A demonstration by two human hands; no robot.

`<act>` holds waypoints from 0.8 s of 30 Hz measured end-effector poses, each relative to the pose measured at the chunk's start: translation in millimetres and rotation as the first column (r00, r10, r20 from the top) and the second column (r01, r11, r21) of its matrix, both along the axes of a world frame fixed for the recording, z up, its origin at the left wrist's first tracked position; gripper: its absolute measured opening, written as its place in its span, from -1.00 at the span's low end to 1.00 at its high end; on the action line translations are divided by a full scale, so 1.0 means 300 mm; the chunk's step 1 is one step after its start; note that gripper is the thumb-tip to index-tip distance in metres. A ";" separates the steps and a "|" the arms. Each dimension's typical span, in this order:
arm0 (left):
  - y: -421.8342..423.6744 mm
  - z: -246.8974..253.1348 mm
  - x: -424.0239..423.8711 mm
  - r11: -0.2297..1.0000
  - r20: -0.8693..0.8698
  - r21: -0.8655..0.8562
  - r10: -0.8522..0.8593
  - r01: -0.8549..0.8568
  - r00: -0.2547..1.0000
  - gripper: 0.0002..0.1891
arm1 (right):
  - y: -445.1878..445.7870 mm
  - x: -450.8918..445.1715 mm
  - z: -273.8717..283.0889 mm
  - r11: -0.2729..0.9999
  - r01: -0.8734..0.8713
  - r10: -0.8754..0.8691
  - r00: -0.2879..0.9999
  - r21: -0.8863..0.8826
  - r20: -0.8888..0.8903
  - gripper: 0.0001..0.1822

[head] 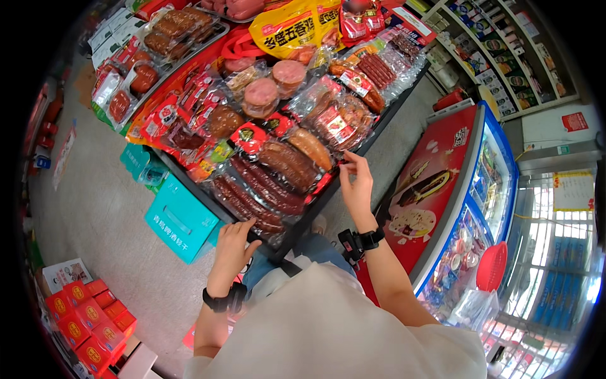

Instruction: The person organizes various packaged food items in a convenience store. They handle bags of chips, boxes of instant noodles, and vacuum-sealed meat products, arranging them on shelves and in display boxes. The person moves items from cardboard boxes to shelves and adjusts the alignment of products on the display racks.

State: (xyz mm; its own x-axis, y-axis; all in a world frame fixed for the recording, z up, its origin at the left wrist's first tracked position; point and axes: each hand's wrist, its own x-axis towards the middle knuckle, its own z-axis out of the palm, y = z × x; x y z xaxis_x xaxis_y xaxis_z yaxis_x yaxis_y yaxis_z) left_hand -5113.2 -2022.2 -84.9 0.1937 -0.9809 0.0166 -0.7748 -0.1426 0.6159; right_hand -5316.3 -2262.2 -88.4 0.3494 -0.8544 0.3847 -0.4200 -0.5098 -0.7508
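Note:
Vacuum-packed meats cover a dark-edged display table. My left hand (235, 248) rests at the near left edge, fingertips by a clear pack of dark red sausages (246, 203); it grips nothing that I can see. My right hand (356, 182) is at the right edge, thumb and index finger close together near the corner of a pack; whether they pinch it I cannot tell. Between the hands lie a pack of thick brown sausages (289, 163) and a lighter curved sausage (310, 147). Behind them are a labelled meat pack (338, 123) and round pink ham slices (260, 97).
A turquoise carton (180, 220) stands on the floor left of the table. To the right is an ice-cream chest freezer (426, 184) with a red basket (491, 266) on it. Red boxes (90, 322) are stacked at lower left; store shelves (502, 57) rise at upper right.

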 end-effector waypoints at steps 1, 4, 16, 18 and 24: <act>-0.022 0.025 -0.039 0.999 -0.018 -0.011 0.031 -0.031 0.999 -0.53 | -0.040 -0.044 -0.006 1.000 0.006 -0.006 1.000 0.009 0.019 -0.69; -0.107 0.103 -0.172 0.987 -0.081 -0.061 0.142 -0.147 0.987 -0.59 | -0.147 -0.175 -0.032 0.999 -0.001 -0.002 0.998 0.048 0.066 -0.70; -0.402 0.245 -0.477 0.968 -0.020 -0.068 0.239 -0.240 0.971 -0.65 | -0.484 -0.502 -0.101 0.953 0.044 -0.100 0.979 0.298 0.176 -0.78; -0.431 0.250 -0.471 0.969 -0.014 -0.059 0.238 -0.239 0.971 -0.65 | -0.511 -0.493 -0.099 0.952 0.036 -0.095 0.979 0.304 0.182 -0.78; -0.520 0.247 -0.410 0.964 -0.062 -0.042 0.259 -0.262 0.964 -0.61 | -0.578 -0.453 -0.106 0.967 -0.010 -0.019 0.993 0.253 0.115 -0.77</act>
State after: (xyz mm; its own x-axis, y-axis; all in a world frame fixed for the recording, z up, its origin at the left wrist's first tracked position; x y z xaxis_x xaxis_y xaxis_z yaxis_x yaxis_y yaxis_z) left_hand -5236.2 -2178.2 -10.8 0.4448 -0.8945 0.0462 -0.6793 -0.3033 0.6682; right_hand -5452.3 -2435.5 -120.2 0.3114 -0.9303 0.1937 -0.3248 -0.2957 -0.8984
